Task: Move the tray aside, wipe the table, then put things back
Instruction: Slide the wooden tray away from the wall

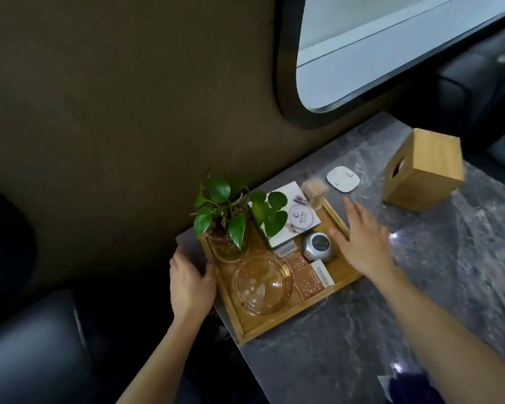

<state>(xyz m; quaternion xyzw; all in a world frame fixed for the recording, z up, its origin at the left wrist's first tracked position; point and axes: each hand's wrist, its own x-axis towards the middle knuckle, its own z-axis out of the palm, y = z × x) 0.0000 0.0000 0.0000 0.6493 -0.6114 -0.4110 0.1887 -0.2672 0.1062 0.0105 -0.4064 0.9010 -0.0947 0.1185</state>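
item, step one, moving aside: wooden tray [344, 277] sitting loaded at the table [420, 287] end by the wall, left hand [190, 282] grasping its left rim, right hand [362, 243] hovering with fingers [351, 212] released, next needing a right-rim grip and level lift.

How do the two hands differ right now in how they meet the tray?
The left hand is curled around the wooden tray's left rim, fingers wrapped at the edge by the potted plant; the right hand lies open and flat, fingers spread.
The left hand looks to be gripping; the right hand sits over the right rim near the silver clock, not yet closed on it.
Both are bare and placed on opposite sides of the tray.
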